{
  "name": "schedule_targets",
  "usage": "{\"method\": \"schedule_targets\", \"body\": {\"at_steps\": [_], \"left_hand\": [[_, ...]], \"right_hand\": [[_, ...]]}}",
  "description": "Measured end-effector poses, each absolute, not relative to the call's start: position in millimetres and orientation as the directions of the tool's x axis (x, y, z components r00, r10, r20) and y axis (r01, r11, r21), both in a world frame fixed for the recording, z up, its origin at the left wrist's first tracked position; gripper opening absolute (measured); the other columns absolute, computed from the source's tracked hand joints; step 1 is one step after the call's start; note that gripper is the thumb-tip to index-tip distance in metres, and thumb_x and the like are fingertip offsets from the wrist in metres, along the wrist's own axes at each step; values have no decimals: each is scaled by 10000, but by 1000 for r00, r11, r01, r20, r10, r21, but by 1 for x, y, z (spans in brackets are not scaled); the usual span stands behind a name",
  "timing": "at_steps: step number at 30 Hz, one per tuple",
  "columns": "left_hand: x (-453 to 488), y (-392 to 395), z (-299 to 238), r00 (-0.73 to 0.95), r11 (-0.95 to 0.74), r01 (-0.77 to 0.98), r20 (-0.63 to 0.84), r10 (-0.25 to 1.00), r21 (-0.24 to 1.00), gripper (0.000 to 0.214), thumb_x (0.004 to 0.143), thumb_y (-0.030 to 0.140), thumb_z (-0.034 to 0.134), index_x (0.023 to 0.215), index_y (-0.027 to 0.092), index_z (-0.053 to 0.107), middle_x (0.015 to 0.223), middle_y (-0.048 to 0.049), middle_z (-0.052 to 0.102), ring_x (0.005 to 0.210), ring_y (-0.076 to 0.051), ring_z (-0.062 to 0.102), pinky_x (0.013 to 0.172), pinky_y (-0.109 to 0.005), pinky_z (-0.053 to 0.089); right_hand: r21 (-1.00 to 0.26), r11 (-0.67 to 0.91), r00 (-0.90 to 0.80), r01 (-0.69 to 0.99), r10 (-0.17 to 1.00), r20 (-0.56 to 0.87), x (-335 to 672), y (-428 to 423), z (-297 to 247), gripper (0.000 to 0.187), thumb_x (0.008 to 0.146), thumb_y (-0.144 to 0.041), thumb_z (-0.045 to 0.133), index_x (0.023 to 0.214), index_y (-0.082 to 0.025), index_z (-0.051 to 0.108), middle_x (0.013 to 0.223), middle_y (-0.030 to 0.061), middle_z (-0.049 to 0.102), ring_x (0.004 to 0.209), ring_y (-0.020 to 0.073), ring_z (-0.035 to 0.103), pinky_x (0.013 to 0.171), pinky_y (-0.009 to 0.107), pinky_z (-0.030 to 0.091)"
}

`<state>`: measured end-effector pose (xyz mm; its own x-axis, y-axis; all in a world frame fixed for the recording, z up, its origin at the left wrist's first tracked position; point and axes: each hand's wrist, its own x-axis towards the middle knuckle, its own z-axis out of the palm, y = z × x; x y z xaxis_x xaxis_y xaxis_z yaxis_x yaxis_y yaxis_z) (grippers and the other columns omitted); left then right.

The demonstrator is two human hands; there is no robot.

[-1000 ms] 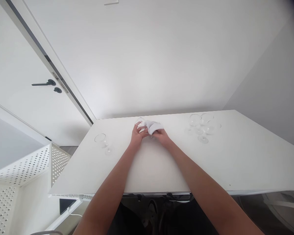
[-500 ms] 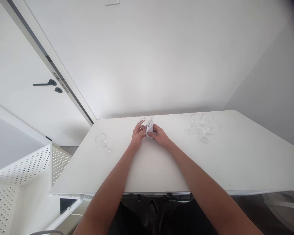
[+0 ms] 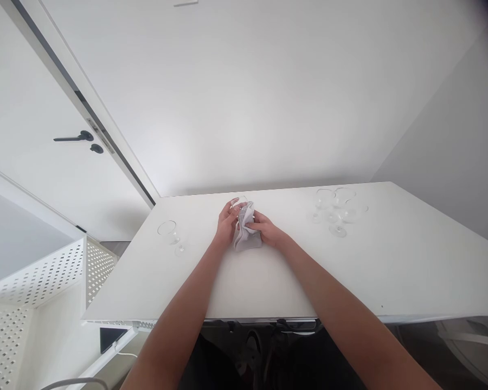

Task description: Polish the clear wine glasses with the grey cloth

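Observation:
Near the back middle of the table, my left hand is closed around a clear wine glass. The glass's rim shows above the fingers; its lower part is hidden by the cloth and hands. A grey-white cloth is bunched against the glass and hangs down toward the tabletop. My right hand grips this cloth from the right, thumb on top of it.
One stemmed glass stands on the white table at the left. Several stemmed glasses are grouped at the right. A wall rises behind the table, and a door with a black handle is at the left.
The cloth has opened out and now hangs lower, toward me, over the front of the glass. Both hands stay in nearly the same place.

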<state>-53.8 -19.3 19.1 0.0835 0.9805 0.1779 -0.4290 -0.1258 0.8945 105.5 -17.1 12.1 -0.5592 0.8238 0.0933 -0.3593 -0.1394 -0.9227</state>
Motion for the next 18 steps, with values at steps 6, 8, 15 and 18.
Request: {"method": "schedule_targets", "body": {"at_steps": [6,8,15,18], "left_hand": [[-56,-17,16,41,-181,-408,216,975,895,533,838,454,766,1301,245,605,1314,-129,664,969,-223,671,785,-338,516],[-57,-15,13,3,-201,-389,220,976,899,534,829,439,780,1299,251,614,1317,-125,665,1055,-235,658,881,-362,507],[-59,-13,10,-38,-196,-325,195,980,925,509,817,471,775,1264,244,683,1290,-110,643,1124,-236,614,939,-367,470],[-58,-14,12,-11,-184,-356,193,981,916,487,812,495,769,1215,230,703,1258,-109,645,1058,-216,620,899,-357,476]], "right_hand": [[-954,60,-429,-294,884,188,104,-11,6,560,750,-291,803,1254,-273,560,1051,45,717,922,233,681,863,400,529],[-962,199,-339,-185,906,253,103,-10,3,416,773,-322,773,1147,-254,604,1018,37,707,917,228,660,858,388,515],[-977,96,-295,-190,944,150,101,-11,6,317,798,-439,753,998,-211,659,932,49,699,868,222,633,834,376,499],[-939,-140,-403,-315,915,-2,103,-13,10,361,789,-455,763,1011,-191,656,879,68,697,790,220,639,758,372,511]]}}
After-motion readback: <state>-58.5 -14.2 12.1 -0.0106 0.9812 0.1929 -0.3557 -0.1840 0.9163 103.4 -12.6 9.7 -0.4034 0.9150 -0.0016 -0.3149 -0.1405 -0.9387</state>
